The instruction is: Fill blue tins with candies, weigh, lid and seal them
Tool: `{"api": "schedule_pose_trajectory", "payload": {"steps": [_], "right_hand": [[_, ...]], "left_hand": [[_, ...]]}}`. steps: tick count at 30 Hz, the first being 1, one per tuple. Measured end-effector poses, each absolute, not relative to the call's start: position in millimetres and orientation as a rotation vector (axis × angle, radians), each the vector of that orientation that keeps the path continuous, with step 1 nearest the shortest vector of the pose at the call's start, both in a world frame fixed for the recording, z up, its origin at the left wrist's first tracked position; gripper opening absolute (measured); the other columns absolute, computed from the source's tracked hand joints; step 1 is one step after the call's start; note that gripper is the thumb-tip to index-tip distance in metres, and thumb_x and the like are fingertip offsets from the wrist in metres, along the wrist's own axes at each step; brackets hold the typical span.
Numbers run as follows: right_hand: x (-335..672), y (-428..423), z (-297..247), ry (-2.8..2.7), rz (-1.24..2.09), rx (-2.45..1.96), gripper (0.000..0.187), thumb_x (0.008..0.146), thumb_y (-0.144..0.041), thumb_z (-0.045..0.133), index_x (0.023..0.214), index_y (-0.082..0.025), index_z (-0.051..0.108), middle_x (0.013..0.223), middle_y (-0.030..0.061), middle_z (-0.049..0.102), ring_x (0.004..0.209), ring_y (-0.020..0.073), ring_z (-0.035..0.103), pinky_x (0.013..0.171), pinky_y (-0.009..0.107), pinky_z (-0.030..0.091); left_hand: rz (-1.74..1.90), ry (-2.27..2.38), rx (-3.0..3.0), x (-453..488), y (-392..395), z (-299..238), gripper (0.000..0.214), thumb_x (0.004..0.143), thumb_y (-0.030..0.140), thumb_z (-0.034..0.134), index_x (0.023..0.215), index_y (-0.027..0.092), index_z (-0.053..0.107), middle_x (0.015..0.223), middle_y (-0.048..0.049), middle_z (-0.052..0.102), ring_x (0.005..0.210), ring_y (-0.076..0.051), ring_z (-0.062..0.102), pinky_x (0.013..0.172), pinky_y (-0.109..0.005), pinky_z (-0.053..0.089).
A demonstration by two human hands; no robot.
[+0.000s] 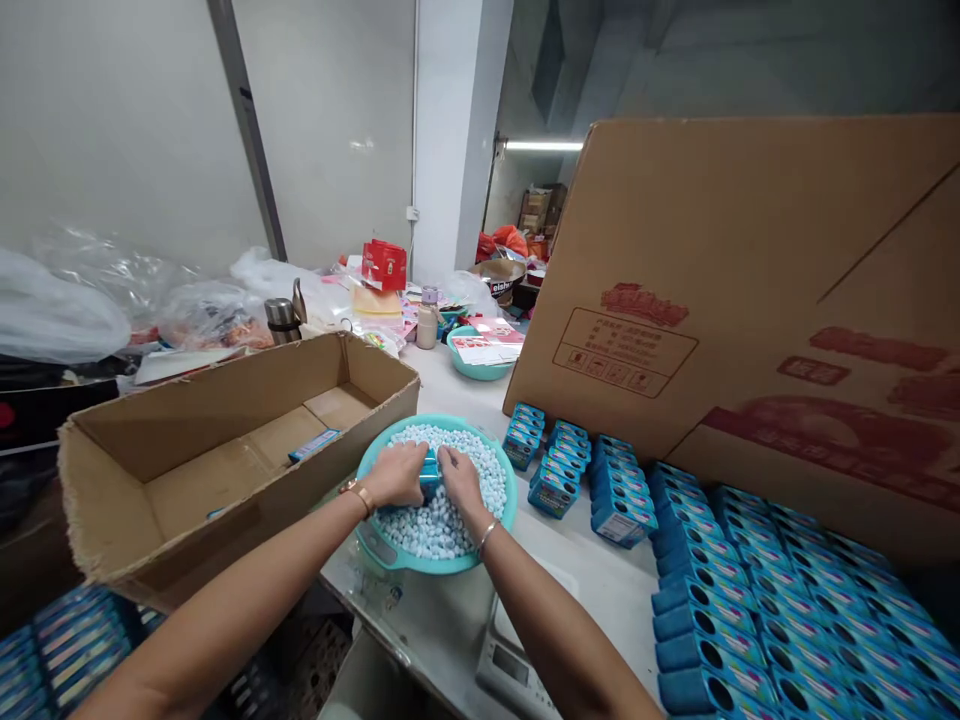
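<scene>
A turquoise plastic basin [512, 500] full of small pale blue and white balls [439, 540] stands on the table before me. Over the balls, my left hand [401, 473] is closed around a small blue carton [430, 474]. My right hand [463, 487] meets the carton at its right end, fingers bent and pressed together there. Whether those fingers also hold any balls is hidden. Both wrists lie above the basin's near rim.
To the left stands a long open cardboard box [247, 455] with a flat blue carton [313, 445] inside. Rows of blue cartons with dark round holes [720, 600] fill the right side, under a large cardboard sheet [750, 250]. A white scale [510, 660] sits near the table's front edge.
</scene>
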State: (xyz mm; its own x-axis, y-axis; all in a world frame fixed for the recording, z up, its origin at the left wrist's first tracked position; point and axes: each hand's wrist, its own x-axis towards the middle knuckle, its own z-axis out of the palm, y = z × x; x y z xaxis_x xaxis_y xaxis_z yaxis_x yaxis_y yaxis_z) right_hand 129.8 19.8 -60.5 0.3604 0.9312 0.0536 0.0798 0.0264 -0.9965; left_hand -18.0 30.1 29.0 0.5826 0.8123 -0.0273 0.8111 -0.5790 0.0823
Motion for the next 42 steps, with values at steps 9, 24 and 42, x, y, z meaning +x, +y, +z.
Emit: {"api": "schedule_pose_trajectory", "payload": {"steps": [9,24,42], "right_hand": [[129.5,56.5,-6.3,-0.739,1.000,-1.044,0.026,0.065,-0.041,0.070,0.076,-0.017,0.071,0.079,0.0047,0.072,0.077,0.0206,0.064,0.076,0.030,0.049],[119.0,66.3,16.2,-0.715,1.062,-0.992,0.018,0.060,-0.033,0.070,0.067,-0.017,0.071,0.070,0.0042,0.071,0.071,0.0188,0.063,0.071,0.029,0.048],[119.9,78.8,2.8,-0.714,1.063,-1.056,0.012,0.055,-0.029,0.067,0.055,-0.017,0.068,0.063,0.0029,0.068,0.067,0.0179,0.060,0.067,0.027,0.046]], "left_hand": [[0.901,1.506,2.181,-16.3,19.1,0.6,0.077,0.065,0.031,0.067,0.134,0.015,0.037,0.137,-0.0159,0.051,0.129,-0.031,0.049,0.108,-0.042,0.039],[1.045,1.428,2.110,-20.2,27.7,18.5,0.060,0.061,0.023,0.070,0.117,0.022,0.047,0.113,-0.0052,0.060,0.106,-0.024,0.058,0.092,-0.032,0.044],[0.905,1.452,2.261,-16.2,42.0,19.9,0.050,0.061,0.026,0.069,0.107,0.022,0.048,0.102,-0.0048,0.061,0.099,-0.024,0.060,0.083,-0.031,0.044]]}}
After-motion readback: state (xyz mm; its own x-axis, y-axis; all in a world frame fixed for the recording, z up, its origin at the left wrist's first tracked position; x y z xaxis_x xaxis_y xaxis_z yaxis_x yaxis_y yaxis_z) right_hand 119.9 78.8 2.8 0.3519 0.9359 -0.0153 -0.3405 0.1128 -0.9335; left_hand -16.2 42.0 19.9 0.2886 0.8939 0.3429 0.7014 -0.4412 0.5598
